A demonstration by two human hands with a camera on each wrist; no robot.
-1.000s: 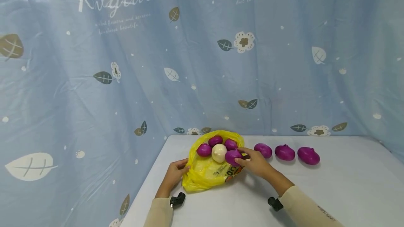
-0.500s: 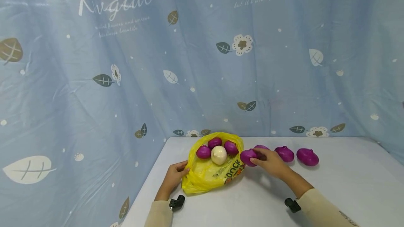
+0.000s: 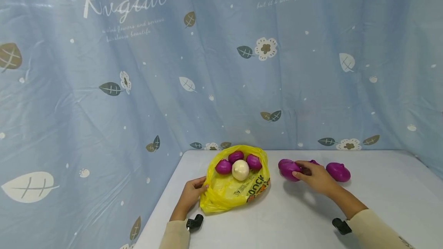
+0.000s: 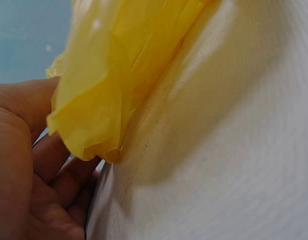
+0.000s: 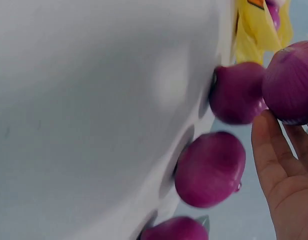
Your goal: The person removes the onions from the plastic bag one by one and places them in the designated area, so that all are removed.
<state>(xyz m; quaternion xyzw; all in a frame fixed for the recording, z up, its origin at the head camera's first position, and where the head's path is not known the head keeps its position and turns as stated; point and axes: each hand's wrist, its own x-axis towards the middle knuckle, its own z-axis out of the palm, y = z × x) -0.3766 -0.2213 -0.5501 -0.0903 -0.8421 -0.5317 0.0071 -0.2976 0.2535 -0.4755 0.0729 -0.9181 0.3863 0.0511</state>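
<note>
My right hand [image 3: 320,180] holds a purple onion [image 3: 291,172] between thumb and fingers, raised over the table to the right of the yellow plastic bag [image 3: 221,195]. In the right wrist view the held onion [image 5: 292,84] shows a fine-lined skin, with fingertips under it. My left hand [image 3: 189,195] pinches the bag's left edge; in the left wrist view the crumpled yellow plastic [image 4: 94,110] lies between thumb and fingers. Inside the open bag sit a white onion [image 3: 240,170] and three purple onions [image 3: 223,166] around it.
Three more purple onions stand in a row on the white table [image 3: 249,226]: one partly behind the held onion, one mostly hidden by my right hand, and one [image 3: 338,172] farthest right. A blue patterned curtain [image 3: 221,68] hangs behind and at the left.
My right hand has carried the purple onion rightward, from over the bag's right side to in front of the row of onions. My left hand stays at the bag's edge.
</note>
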